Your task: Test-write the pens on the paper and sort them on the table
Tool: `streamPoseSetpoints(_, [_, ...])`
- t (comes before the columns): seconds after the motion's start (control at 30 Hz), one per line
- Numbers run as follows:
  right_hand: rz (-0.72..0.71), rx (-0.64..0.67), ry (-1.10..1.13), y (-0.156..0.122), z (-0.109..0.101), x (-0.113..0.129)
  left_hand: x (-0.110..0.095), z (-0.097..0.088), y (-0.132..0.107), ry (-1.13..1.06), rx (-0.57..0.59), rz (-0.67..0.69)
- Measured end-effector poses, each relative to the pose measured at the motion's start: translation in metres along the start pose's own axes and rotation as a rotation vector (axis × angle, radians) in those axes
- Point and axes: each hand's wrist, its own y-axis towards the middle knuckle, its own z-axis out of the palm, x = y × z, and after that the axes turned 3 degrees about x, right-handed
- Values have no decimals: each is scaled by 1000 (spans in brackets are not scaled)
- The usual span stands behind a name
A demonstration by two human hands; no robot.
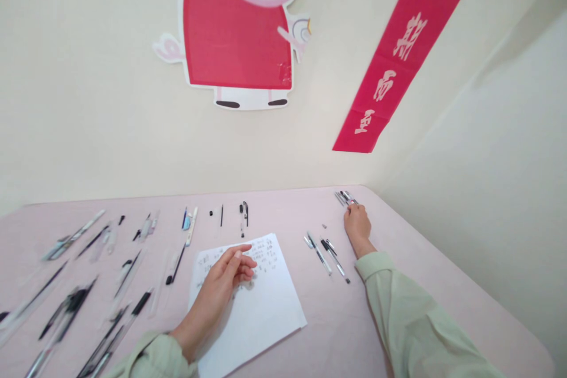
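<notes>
My left hand (233,269) hovers over a white sheet of paper (261,331) with handwriting near its top. Its fingers are loosely bent and apart, and nothing shows in them. At the far right of the table, my right hand (358,225) reaches to a bunch of pens (344,196). The right fingers curl together at the near ends of those pens, their tips hidden, so what they grip cannot be made out. Between the paper and my right arm lie a clear-barrelled pen (319,253) and another pen with a dark tip (336,263).
Several pens, caps and refills lie across the left half of the pink table (341,331), including dark-gripped pens (77,304) and a white pen (192,226). Small black parts (244,215) lie behind the paper. A wall (110,130) borders the table's back edge.
</notes>
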Motion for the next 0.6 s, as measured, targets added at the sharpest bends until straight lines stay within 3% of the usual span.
streamPoseSetpoints(0.6, [35,17,0,1,-1,4,-2,2,-3,-12,1,4])
